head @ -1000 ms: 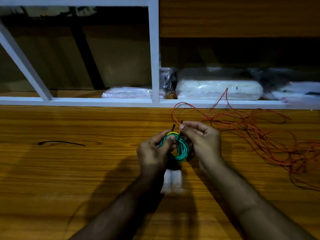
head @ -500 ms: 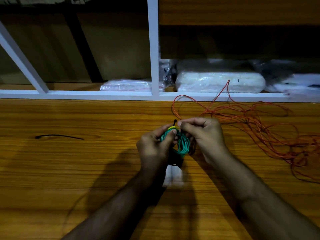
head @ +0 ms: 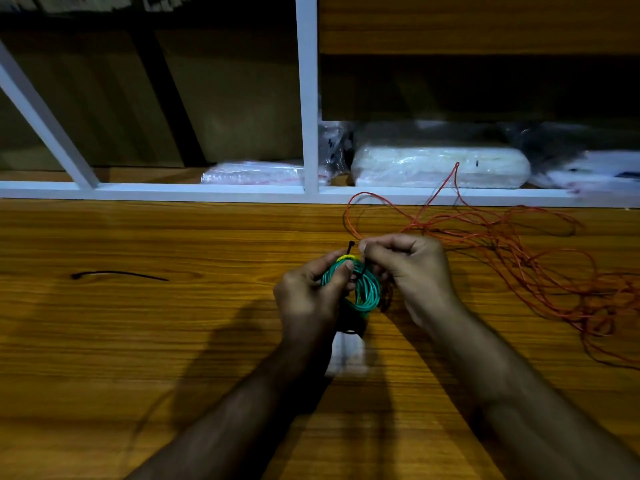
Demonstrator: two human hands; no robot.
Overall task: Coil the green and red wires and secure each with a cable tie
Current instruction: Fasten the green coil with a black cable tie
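Head-camera view of a wooden table (head: 138, 341) set against a white-framed shelf unit (head: 309, 98). Shelf contents: in the left compartment a flat clear plastic bag (head: 252, 173) lies near the upright post, its contents too blurred to identify; in the right compartment a crumpled clear bag (head: 334, 147) stands just beside the post, next to a bulky white pack wrapped in plastic film (head: 440, 166), and further right lie dark and white packets (head: 588, 164), blurred. Task object: the green wire (head: 367, 292), wound into a compact multi-turn coil with a short yellow section at its top, is held upright above the table at centre frame, between the two hands. A black cable tie (head: 350, 249) crosses the top of the coil; its free end projects upward between the thumbs. The left hand (head: 308, 299) grips the coil's left side, thumb and forefinger pressed together on the turns near the yellow section. The right hand (head: 412, 271) has its fingers curled, thumb and forefinger pinching the tie at the coil's upper right. The red wire (head: 519, 258) lies uncoiled in a loose tangle on the table to the right, one loop rising against the film-wrapped pack. A second black cable tie (head: 117, 274) lies flat on the table, well apart to the left. A small pale object (head: 346, 355) on the table below the hands is mostly hidden.
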